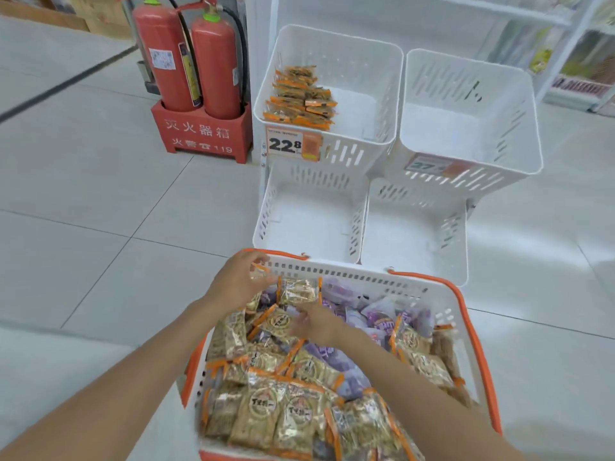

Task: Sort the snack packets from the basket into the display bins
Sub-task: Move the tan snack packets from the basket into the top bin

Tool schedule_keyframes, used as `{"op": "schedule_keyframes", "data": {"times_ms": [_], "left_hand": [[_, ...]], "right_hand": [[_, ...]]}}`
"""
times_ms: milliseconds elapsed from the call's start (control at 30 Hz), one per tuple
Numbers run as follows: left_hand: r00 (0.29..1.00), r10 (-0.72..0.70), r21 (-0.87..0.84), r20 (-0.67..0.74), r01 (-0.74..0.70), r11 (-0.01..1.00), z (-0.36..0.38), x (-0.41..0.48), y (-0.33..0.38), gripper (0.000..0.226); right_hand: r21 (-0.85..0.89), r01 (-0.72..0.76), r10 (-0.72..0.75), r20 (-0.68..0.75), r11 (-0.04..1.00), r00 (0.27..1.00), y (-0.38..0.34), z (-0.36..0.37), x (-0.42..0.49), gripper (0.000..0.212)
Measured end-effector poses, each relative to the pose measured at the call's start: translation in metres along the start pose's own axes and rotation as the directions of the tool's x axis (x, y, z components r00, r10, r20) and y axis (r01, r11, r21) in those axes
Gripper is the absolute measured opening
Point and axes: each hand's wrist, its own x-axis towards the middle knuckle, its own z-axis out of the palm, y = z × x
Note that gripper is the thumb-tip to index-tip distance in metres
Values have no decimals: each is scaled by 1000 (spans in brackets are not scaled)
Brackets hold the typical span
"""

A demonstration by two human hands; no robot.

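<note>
Gold-brown orange-edged foil snack packets [266, 404] fill white-orange plastic basket [349, 274], mixed w/ purple packets [346, 374]. Left hand [238, 282] pinches one at far rim, prob. batching for upper-left white bin [349, 61] w/ matching stock. Right hand [316, 322] over pile, blurred, grip unclear.

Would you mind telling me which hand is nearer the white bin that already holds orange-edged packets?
Left. The left hand is at the far rim of the basket, below that bin; the right hand is further back, over the basket's packets.
</note>
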Motion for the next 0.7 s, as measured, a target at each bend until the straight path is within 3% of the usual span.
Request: {"op": "schedule_keyframes", "data": {"times_ms": [100, 167, 233, 300, 367, 433, 500, 600, 700], "left_hand": [[999, 6, 21, 37, -7, 1000, 5, -9, -4, 46], [999, 2, 15, 41, -2, 1000, 10, -11, -5, 53], [999, -33, -69, 24, 35, 997, 18, -14, 1, 66], [991, -124, -212, 50, 131, 968, 29, -15, 12, 84], [961, -228, -368, 154, 270, 890, 40, -16, 20, 88], [941, -285, -437, 181, 337, 834, 47, -16, 16, 79], [941, -318, -397, 113, 336, 854, 45, -14, 7, 77], [935, -340, -345, 104, 355, 869, 39, -11, 0, 90], [928, -357, -338, 109, 372, 865, 35, -13, -2, 94]], "right_hand": [[-25, 35, -36, -52, 999, 998, 9, 5, -1, 5], [22, 54, -51, -115, 998, 992, 19, -3, -5, 8], [247, 89, -33, -220, 965, 975, 22, -12, -13, 19], [485, 162, -4, -310, 859, 951, 15, -20, -21, 22], [552, 212, -40, -307, 806, 951, 7, -24, -27, 23], [475, 234, -122, -255, 848, 959, 4, -24, -31, 32], [243, 210, -177, -151, 947, 973, 11, -17, -31, 40], [-82, 108, -106, 34, 991, 994, 31, 4, -29, 55], [-121, 73, -63, 82, 990, 995, 36, 20, -28, 54]]}}
